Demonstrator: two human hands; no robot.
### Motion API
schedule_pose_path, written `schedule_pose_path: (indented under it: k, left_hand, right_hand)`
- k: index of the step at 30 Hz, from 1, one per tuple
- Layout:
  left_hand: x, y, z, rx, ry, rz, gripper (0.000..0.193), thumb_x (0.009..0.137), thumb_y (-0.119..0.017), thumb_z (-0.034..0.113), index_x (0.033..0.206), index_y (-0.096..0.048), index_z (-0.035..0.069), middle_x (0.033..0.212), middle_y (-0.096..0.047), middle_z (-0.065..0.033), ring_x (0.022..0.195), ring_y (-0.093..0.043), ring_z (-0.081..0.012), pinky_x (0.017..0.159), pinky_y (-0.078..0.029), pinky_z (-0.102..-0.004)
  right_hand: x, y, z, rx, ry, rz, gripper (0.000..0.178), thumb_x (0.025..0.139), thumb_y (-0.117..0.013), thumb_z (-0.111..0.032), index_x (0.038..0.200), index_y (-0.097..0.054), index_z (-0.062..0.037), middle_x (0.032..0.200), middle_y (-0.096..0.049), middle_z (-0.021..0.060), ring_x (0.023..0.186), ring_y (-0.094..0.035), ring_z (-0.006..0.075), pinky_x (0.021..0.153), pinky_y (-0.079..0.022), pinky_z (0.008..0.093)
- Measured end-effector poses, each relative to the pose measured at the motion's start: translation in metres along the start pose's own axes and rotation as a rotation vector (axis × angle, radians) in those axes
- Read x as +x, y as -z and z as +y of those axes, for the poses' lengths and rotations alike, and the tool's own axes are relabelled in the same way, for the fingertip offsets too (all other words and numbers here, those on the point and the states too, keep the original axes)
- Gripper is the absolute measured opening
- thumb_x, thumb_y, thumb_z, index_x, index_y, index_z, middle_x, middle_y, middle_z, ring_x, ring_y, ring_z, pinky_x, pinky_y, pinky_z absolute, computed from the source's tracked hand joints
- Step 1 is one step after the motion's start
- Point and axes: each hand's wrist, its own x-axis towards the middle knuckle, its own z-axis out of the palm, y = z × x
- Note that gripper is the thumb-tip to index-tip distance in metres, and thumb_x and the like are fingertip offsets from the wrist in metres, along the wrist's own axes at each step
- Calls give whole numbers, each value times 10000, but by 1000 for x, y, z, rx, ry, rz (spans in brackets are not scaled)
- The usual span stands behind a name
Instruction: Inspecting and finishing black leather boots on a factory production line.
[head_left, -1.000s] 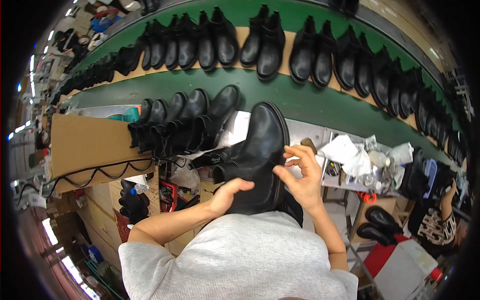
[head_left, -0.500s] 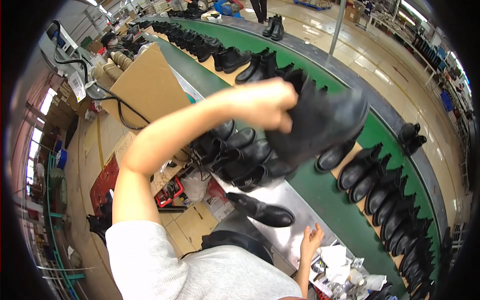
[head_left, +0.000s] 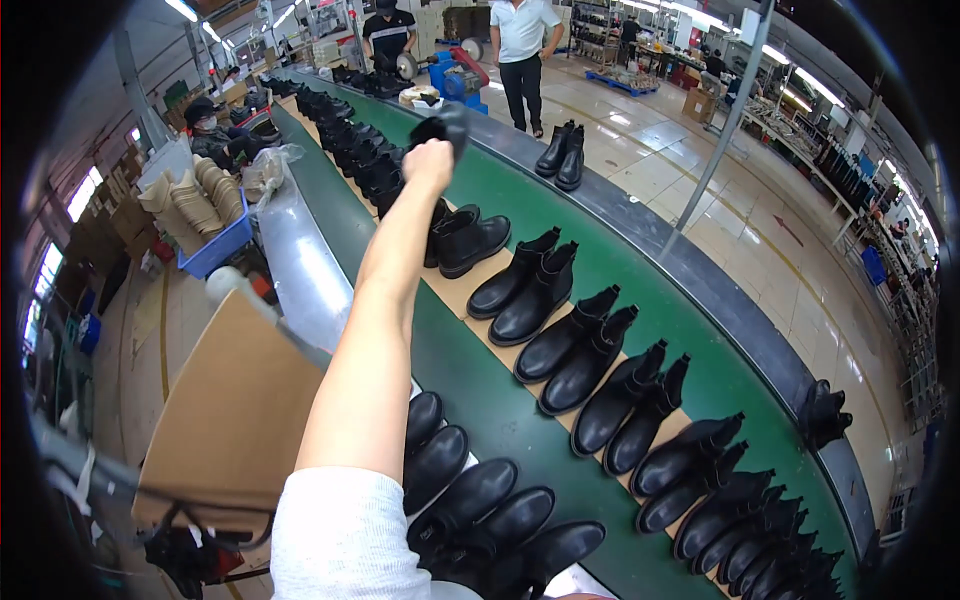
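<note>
My left hand [head_left: 430, 165], at the end of an outstretched arm, is closed on a black boot [head_left: 455, 125] over the far part of the green conveyor belt [head_left: 500, 410]. The boot is partly hidden by the hand and a little blurred. Below the hand stand black ankle boots [head_left: 470, 245], part of a long line of pairs on tan boards [head_left: 445, 292] along the belt. Closer to me, several more black boots [head_left: 480, 495] lie at the belt's near edge, partly covered by my sleeve. My right hand is out of sight.
A pair of boots [head_left: 562, 158] stands on the belt's far metal rim [head_left: 640, 215]; another [head_left: 825, 415] is farther right. At left are a cardboard sheet [head_left: 240, 420] and a blue crate [head_left: 225, 240] of tan curved pieces. People [head_left: 525, 60] are beyond the belt; a pole [head_left: 720, 130] rises behind.
My left hand has carried the boot away from me, to the far left over the belt. The view has swung up and left, and my right hand has left it.
</note>
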Motion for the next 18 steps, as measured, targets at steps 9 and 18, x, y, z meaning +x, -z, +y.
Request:
schedule_pose_path:
  k: [9,18]
  left_hand:
    - [39,-134,-97,231,36,-7,138,777,-538,40,812,-671,44,887,-658,-136,834,-652,-306,678,-539,-399]
    - [24,-255,-120,47,173,-368,328,810,-458,66,1115,-560,129,1152,-561,-124,1135,-506,-260,968,-289,-570]
  right_hand:
    - [64,-18,12,-241,228,91,675,909,-467,-403,1360,-264,58,1419,-234,254,1325,-210,339,1081,-176,380]
    - [61,-20,46,-449,398,158,688,899,-490,-407,1368,-263,43,1417,-250,238,1315,-233,328,1073,-199,374]
